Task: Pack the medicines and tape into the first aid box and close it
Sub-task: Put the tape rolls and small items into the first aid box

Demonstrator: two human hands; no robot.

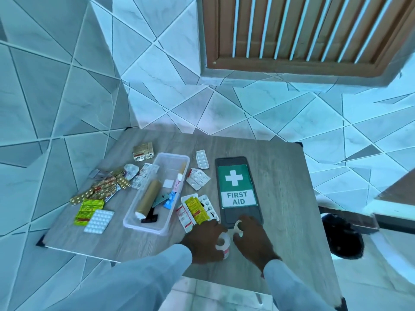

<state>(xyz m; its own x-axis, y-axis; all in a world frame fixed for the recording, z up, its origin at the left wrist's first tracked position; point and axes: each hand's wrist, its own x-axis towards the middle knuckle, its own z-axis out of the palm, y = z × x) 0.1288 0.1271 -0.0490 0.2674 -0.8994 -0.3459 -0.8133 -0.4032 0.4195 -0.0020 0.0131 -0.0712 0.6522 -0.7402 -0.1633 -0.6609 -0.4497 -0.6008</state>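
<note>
A clear plastic first aid box point(132, 217) lies open on the grey table, holding a brown roll point(149, 195), a tube and small packs. Its dark lid point(238, 191), labelled FIRST AID with a white cross, lies flat to the right. My left hand point(203, 240) grips a white tape roll point(223, 241) near the front edge. My right hand point(252, 235) holds a second white tape roll point(238, 227) between its fingers, just below the lid. Blister packs point(198, 178) and yellow packets point(195, 208) lie between box and lid. More medicine strips point(98, 190) lie left of the box.
The table point(285, 176) stands in a tiled corner, walls at the left and back. A wooden louvred door point(303, 30) is behind. A dark object point(342, 236) sits on the floor at the right. A white tablet sheet point(98, 221) lies near the table's left front.
</note>
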